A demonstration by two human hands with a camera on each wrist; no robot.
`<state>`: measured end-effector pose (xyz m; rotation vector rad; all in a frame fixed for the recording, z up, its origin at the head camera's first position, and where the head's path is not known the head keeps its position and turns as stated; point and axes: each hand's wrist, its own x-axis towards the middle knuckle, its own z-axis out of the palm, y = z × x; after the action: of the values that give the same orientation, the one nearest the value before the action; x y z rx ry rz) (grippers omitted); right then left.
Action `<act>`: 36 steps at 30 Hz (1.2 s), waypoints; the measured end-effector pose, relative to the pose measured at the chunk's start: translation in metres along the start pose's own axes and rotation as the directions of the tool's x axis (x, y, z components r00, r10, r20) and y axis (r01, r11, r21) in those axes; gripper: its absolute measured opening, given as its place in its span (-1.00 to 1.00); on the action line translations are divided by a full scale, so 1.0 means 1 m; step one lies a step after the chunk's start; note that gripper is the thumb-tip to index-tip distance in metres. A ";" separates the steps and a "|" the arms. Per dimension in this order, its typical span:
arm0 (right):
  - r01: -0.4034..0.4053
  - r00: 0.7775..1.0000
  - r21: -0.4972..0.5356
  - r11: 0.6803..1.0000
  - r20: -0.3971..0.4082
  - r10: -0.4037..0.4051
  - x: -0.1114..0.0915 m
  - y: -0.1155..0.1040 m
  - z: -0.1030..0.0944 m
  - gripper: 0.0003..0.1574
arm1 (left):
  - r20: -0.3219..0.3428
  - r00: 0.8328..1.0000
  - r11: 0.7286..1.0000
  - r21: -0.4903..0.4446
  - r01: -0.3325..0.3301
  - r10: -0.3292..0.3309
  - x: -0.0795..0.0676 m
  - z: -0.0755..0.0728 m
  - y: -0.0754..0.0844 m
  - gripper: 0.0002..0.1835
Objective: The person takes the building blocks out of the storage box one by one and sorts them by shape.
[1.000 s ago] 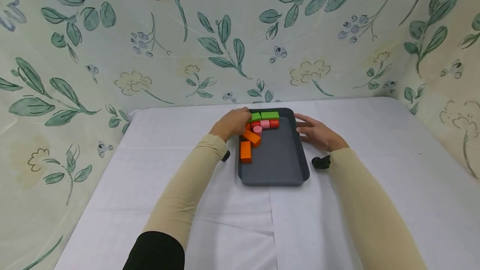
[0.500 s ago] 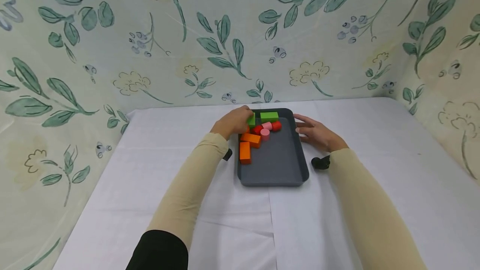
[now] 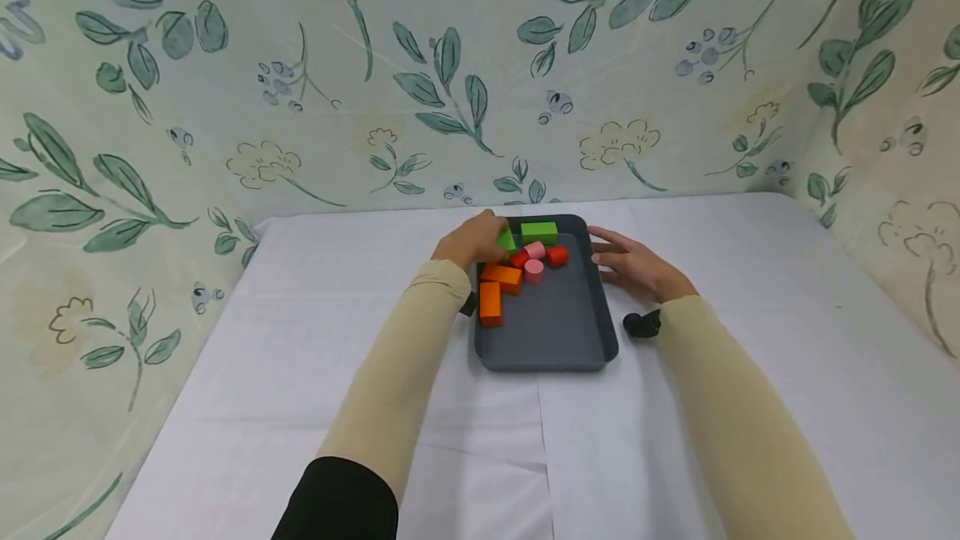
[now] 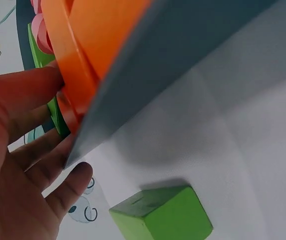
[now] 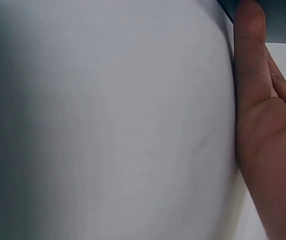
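while the left hand (image 3: 472, 242) reaches over the far left corner of the tray (image 3: 555, 332) to a green block (image 3: 507, 242) inside, its grip impossible to tell, the right hand (image 3: 634, 265) rests, fingers extended, at the tray's right wall. risk: the thumb, crowding the orange blocks (image 3: 491, 304), could drag them; a bump could roll the pink cylinder (image 3: 533, 272). second green block (image 4: 175, 220): outside the tray.

Tray (image 3: 555, 327) smooth, matt; orange blocks (image 3: 491, 305) smooth, faintly glossy; table covering (image 3: 300, 340) matt cloth, lightly creased.
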<state>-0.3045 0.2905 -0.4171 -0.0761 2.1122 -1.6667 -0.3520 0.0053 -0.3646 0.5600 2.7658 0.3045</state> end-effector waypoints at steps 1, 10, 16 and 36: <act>0.002 1.000 0.001 1.000 -0.001 -0.002 0.000 0.000 0.000 -0.14 | -0.001 1.000 1.000 -0.008 0.004 -0.004 0.000 0.000 0.001 -0.38; 0.001 1.000 0.007 1.000 0.002 -0.001 0.002 0.000 -0.002 -0.14 | -0.002 1.000 0.998 -0.058 -0.009 0.009 0.003 0.001 -0.002 -0.41; -0.008 1.000 0.011 1.000 -0.002 0.008 0.002 -0.001 0.000 -0.14 | -0.009 1.000 0.995 -0.096 -0.022 0.022 0.002 0.003 -0.005 -0.47; -0.020 1.000 -0.014 1.000 -0.009 0.020 0.003 0.002 -0.002 -0.14 | -0.143 0.984 0.983 -0.133 -0.127 0.108 -0.006 -0.009 -0.012 -0.25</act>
<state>-0.3074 0.2917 -0.4200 -0.0521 2.1245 -1.6443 -0.3536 -0.0089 -0.3579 0.6909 2.8150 0.5810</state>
